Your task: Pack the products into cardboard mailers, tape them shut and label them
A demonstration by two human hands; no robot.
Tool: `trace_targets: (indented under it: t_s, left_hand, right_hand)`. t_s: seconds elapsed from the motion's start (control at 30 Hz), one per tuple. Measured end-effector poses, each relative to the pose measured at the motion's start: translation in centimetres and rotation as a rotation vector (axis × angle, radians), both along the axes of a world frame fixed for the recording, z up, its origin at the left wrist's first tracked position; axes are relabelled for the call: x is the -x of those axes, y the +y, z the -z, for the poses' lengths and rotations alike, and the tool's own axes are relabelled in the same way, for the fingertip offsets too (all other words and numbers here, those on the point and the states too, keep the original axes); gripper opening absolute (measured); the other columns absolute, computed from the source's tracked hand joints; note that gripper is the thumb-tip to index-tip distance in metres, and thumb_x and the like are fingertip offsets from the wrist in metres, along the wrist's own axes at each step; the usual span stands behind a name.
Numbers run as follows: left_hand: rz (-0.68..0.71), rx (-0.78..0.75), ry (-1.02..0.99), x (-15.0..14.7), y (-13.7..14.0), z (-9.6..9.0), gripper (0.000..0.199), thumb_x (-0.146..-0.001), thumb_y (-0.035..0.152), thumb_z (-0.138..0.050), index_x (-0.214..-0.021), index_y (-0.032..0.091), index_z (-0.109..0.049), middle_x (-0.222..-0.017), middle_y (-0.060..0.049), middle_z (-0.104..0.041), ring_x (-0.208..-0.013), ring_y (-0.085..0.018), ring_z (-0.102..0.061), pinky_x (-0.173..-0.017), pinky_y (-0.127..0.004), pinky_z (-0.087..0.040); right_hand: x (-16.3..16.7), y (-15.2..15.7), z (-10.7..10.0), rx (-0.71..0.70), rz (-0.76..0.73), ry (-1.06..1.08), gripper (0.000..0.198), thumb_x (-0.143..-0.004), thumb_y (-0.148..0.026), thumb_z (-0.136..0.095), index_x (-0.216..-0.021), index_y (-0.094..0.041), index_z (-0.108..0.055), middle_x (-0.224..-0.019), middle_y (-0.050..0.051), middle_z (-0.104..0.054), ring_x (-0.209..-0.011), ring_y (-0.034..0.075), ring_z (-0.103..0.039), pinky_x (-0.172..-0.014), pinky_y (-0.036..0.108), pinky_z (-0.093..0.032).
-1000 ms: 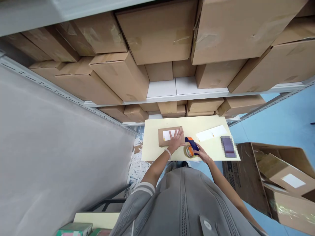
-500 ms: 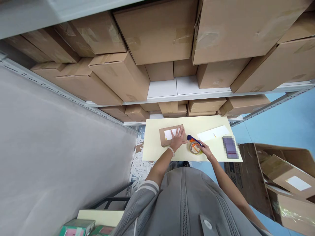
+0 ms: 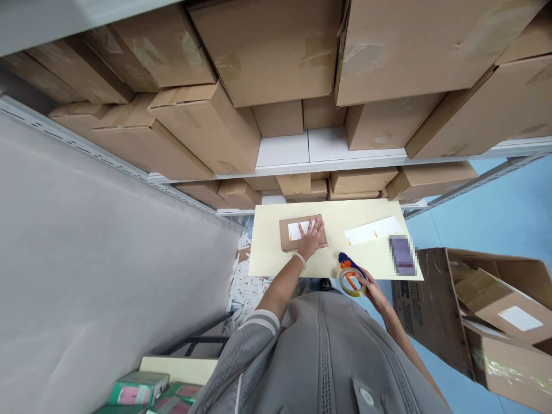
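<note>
Flat on top of a small cardboard box (image 3: pixel 288 240) lies my left hand (image 3: pixel 311 239), its fingers spread partly over a white label (image 3: pixel 294 231). The box rests on a pale yellow tabletop (image 3: pixel 267 264). My right hand (image 3: pixel 371 287) is closed round a blue and orange tape dispenser (image 3: pixel 347 264) that carries a roll of clear tape (image 3: pixel 342 282). It is held at the table's front edge, to the right of the box and apart from it. A faint strip, seemingly clear tape, runs between the box's right end and the dispenser.
White label sheets (image 3: pixel 373 230) and a blurred purple item (image 3: pixel 402 255) lie at the table's right. A large open carton (image 3: pixel 425 310) with boxes inside stands on the floor at right. Shelves (image 3: pixel 284 152) of cardboard boxes rise behind the table. Shredded paper (image 3: pixel 245 296) covers the floor at left.
My right hand has drawn the tape dispenser away from the box, toward my body and to the right. My left hand has stayed on the box.
</note>
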State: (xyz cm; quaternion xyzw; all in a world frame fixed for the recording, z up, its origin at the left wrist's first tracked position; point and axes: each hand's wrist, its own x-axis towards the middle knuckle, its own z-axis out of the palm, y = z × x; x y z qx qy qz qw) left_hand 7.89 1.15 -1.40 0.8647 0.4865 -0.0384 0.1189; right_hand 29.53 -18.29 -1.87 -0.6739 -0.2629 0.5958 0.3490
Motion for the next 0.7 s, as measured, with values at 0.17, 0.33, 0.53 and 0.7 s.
trace_targets:
  t_s: [0.17, 0.33, 0.53, 0.7]
  left_hand:
    - [-0.029, -0.038, -0.014, -0.5, -0.1, 0.4, 0.085, -0.091, 0.063, -0.046, -0.159, 0.024, -0.013, -0.166, -0.011, -0.007, -0.152, -0.036, 0.006, -0.113, -0.075, 0.0]
    - [-0.063, -0.011, -0.034, -1.2, -0.3, 0.3, 0.085, -0.091, 0.064, -0.045, -0.159, 0.024, -0.013, -0.166, -0.011, -0.006, -0.152, -0.037, 0.006, -0.113, -0.074, 0.001]
    - [-0.038, 0.214, -0.097, -0.2, 1.1, -1.0, 0.084, -0.095, 0.061, -0.039, -0.159, 0.016, -0.009, -0.164, -0.017, 0.001, -0.153, -0.035, 0.004, -0.115, -0.069, 0.003]
    - [0.045, 0.317, -0.114, 7.9, 4.6, -4.1, 0.123, -0.07, 0.064, -0.074, -0.158, 0.013, -0.004, -0.162, -0.02, 0.014, -0.151, -0.037, 0.009, -0.121, -0.057, -0.001]
  right_hand:
    - [0.8, -0.4, 0.5, -0.001, -0.036, -0.082, 0.055, -0.07, -0.046, -0.067, -0.123, -0.032, -0.065, -0.101, 0.002, -0.074, -0.097, 0.029, -0.066, -0.082, 0.04, -0.053]
    - [3.1, 3.8, 0.6, -0.044, -0.113, -0.088, 0.049, -0.066, -0.036, -0.064, -0.114, -0.027, -0.069, -0.109, 0.001, -0.074, -0.106, 0.027, -0.064, -0.093, 0.037, -0.05]
    - [4.7, 5.8, 2.1, -0.013, 0.01, 0.005, 0.053, -0.065, -0.033, -0.06, -0.117, -0.025, -0.067, -0.118, 0.002, -0.072, -0.114, 0.026, -0.062, -0.094, 0.034, -0.051]
    - [4.1, 5.6, 3.2, -0.03, -0.01, 0.04, 0.059, -0.064, -0.032, -0.059, -0.123, -0.024, -0.064, -0.125, 0.001, -0.069, -0.119, 0.024, -0.06, -0.097, 0.031, -0.05]
